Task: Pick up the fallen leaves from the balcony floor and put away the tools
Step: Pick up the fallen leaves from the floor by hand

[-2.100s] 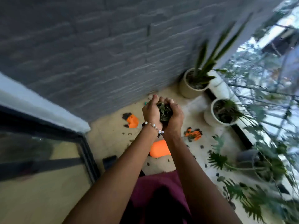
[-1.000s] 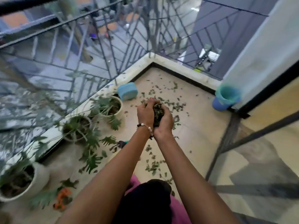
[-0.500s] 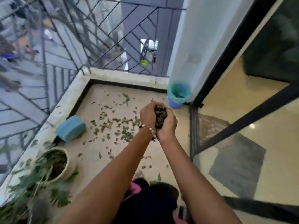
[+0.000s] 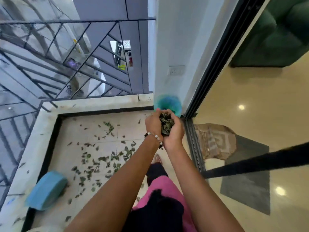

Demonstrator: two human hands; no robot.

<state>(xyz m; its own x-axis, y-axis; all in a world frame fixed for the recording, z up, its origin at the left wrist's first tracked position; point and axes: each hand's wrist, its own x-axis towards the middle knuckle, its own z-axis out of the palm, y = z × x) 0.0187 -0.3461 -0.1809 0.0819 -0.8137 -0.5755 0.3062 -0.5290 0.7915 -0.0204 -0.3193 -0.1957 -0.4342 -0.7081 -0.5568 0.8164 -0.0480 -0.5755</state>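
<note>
Balcony floor (image 4: 133,131) is pale tile, edged by a black railing (image 4: 75,47) and a sliding glass door (image 4: 217,64); loose leaves (image 4: 100,161) lie scattered near a blue box (image 4: 47,190). Bundle of leaves (image 4: 165,124) sits cupped between left hand (image 4: 153,125) and right hand (image 4: 175,131), both grasping it, raised together just before a teal bin (image 4: 168,102).

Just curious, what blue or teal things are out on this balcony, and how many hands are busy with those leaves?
Teal bin in the corner: 1
Blue box-like thing on the floor by the ledge: 1
Hands cupping the clump of leaves: 2, left hand and right hand
Total: 4
Loose leaves on the floor are too many to count.
</note>
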